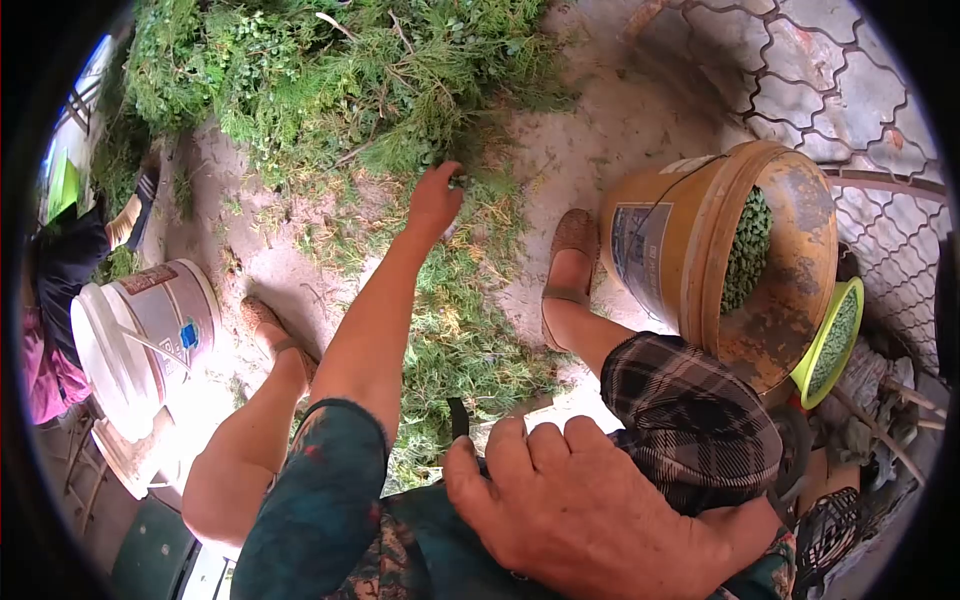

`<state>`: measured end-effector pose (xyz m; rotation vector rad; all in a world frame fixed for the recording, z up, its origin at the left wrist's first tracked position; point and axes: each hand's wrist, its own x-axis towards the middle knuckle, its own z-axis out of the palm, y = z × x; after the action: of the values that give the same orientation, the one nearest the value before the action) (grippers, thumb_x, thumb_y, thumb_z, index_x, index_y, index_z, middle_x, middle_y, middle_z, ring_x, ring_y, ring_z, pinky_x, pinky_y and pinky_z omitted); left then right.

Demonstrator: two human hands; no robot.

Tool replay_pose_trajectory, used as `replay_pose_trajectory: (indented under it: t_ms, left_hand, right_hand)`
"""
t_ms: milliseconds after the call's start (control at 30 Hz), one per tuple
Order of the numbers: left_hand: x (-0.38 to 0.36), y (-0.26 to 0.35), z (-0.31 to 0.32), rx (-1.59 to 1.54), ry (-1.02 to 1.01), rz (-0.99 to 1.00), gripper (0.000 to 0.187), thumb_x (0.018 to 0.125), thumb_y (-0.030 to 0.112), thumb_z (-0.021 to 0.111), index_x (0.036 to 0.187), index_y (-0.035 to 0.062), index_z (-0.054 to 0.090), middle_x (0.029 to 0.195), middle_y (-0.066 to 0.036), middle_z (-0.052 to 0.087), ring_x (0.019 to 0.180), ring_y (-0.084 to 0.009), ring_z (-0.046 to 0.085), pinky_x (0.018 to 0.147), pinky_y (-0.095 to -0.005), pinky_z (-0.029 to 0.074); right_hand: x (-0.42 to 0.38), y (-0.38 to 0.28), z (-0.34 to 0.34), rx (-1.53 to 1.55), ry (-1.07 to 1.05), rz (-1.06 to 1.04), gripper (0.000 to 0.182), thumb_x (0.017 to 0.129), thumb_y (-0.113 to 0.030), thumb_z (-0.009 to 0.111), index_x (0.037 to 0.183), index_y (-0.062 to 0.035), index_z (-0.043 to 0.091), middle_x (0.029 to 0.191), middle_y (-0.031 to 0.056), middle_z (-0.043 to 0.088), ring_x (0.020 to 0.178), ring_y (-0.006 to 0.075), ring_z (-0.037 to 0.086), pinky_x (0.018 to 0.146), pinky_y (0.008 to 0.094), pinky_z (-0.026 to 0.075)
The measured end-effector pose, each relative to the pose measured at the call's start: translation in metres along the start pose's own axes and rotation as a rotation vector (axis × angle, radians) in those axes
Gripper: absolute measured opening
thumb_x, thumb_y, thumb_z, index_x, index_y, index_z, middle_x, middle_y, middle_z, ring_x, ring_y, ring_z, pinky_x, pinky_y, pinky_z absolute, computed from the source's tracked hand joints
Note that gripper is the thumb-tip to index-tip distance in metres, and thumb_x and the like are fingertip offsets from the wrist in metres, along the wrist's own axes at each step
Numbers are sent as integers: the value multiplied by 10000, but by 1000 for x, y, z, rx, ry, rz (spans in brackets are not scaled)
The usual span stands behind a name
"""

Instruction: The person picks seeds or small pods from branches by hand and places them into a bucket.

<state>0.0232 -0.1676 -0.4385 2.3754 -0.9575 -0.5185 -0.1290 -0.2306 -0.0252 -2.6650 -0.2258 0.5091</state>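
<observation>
At the near edge of the heap of green branches point(370, 80), my left hand point(435, 205) is closed, its fingertips against the foliage. A small pale green bit shows at its fingers; what else it holds is hidden. My right hand point(590, 505) is held close to my body, back up, fingers curled under, contents hidden. A short black strap point(458, 418) stands just above its thumb. Right of my legs, a yellow bucket point(660, 240) leans with its mouth turned toward me, holding many small green pieces point(748, 250).
Loose sprigs point(450, 340) cover the ground between my feet. A white bucket point(165, 320) stands at left, near another person's dark clothing point(70, 265). On the right are a yellow-green basin point(835, 345) of green pieces and a wire mesh point(830, 90). Checked cloth point(700, 415) covers my right knee.
</observation>
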Motion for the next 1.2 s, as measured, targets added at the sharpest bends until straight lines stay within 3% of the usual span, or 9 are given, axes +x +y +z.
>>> replay_pose_trajectory:
  t_ms: [67,267,533,733,800,867,933,1067,1200]
  left_hand:
    - [-8,7,-22,-735,-270,-384,445,781,121,587,1202,100,443,983,-113,541,765,-233,586,577,-345,488]
    - [-43,3,-55,-1830,-166,-480,293,846,204,522,1116,103,472,948,-52,554,681,-152,563,501,-277,435]
    - [-50,36,-158,-1912,-125,-128,194,848,273,477,987,144,517,908,-25,555,669,-149,550,502,-241,405]
    - [-70,22,-200,-2080,211,126,281,798,255,531,1037,109,547,1026,-76,591,904,-204,581,743,-314,503]
    - [-81,13,-196,-1830,352,-264,266,798,239,520,1014,96,579,960,-57,615,872,-208,590,739,-346,496]
    - [-93,-54,-161,-844,171,-595,236,770,204,504,935,94,631,877,-88,639,834,-256,608,742,-373,480]
    - [-110,-62,-131,-29,-95,-385,205,734,164,492,846,96,650,812,-145,637,815,-317,603,732,-388,463]
    - [-123,-50,-108,-90,-176,-382,183,700,124,541,854,107,637,843,-174,620,855,-339,586,746,-404,464]
    - [-87,-17,-112,154,126,-363,245,740,142,565,976,90,603,1007,-177,577,907,-350,557,768,-435,451]
  right_hand:
    - [2,1,-3,59,-22,-24,313,687,-146,547,969,-8,538,683,54,466,577,162,494,486,287,373]
    - [-9,-9,14,-48,-74,-74,253,696,-135,527,922,-23,541,683,44,458,592,152,497,501,278,365]
    - [-14,-14,35,-66,2,-49,134,687,-123,538,795,-54,502,663,52,468,615,177,516,530,303,362]
    - [-17,-18,29,-10,-19,-33,206,690,-114,554,866,-31,485,714,83,493,656,224,546,584,324,403]
    - [-17,-17,27,-8,13,-53,214,687,-113,559,869,-28,484,720,86,498,661,230,547,589,326,403]
    - [-17,-16,26,64,-10,-67,197,698,-119,550,862,-29,487,716,85,497,656,223,547,591,327,402]
    - [-17,-16,24,48,-16,-70,189,704,-122,544,860,-30,489,709,82,493,651,219,546,590,326,399]
    - [-17,-18,24,-3,-35,-85,171,717,-124,525,857,-31,497,691,73,480,637,206,540,578,324,392]
    - [-17,-17,32,-8,23,-84,90,672,-101,538,737,-58,493,645,58,474,603,180,507,501,312,344]
